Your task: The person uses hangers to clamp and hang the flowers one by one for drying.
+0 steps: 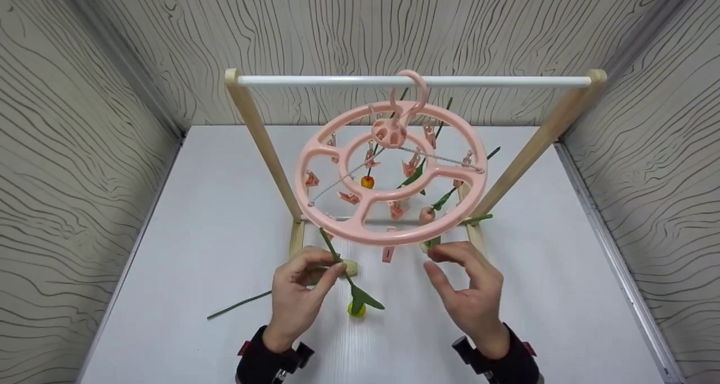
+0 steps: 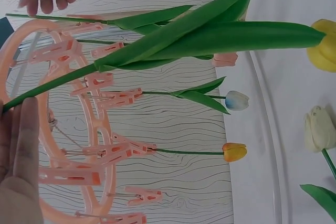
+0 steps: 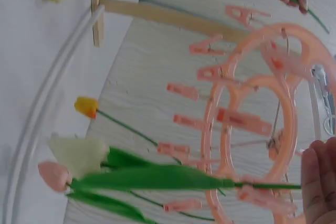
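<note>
A pink round clip hanger hangs by its hook from a white rod. Under its front left rim my left hand pinches the green stem of a yellow tulip, whose head hangs down just above the table. In the left wrist view that stem runs from my fingers out to the yellow tulip. My right hand is held with its fingers relaxed at the front right rim, its index fingertip by a clipped stem that carries a white tulip.
An orange tulip and a pink tulip hang from inner clips. A cream tulip lies on the white table, its stem pointing left. The wooden rack legs stand behind the hanger; patterned walls close in three sides.
</note>
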Demonstrator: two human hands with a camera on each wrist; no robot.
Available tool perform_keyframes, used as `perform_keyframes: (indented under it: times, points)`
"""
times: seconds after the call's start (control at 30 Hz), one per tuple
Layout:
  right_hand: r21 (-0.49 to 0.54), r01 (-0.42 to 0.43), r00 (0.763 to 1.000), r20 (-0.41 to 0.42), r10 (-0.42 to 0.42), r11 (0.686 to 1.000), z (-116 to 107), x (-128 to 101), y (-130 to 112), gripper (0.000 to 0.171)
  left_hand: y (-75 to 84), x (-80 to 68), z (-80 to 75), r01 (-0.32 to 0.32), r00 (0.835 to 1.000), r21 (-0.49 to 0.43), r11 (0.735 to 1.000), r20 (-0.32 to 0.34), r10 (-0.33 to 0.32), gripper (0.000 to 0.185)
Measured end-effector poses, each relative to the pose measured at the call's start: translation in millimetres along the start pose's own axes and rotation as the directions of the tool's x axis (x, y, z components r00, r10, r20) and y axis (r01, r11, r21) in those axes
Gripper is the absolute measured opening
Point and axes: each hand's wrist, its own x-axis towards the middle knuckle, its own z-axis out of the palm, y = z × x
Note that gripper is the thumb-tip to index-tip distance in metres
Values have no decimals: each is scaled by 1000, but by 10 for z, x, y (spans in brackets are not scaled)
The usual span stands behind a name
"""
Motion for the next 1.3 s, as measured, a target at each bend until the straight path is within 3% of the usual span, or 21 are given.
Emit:
perform_keyframes:
  times: [0.13, 0.37, 0.73, 1.3]
  points:
    - [25, -162, 983, 90, 159, 987, 154, -51, -25, 45, -1, 0, -1, -8, 1000, -6, 1000, 0, 8, 19]
    - [118, -253, 961, 142, 236, 960, 348, 4, 13, 64, 4, 3, 8, -7, 1000, -7, 1000, 9, 7, 19]
    - [261, -319, 942, 191, 275, 911, 521, 183, 42, 40, 1, 23, 23, -48, 999, -47, 998, 7, 48, 19]
    - [289, -370, 922, 228, 312, 883, 385, 129, -41, 29, 72, 101, 94, -74, 996, -50, 996, 50, 76, 19]
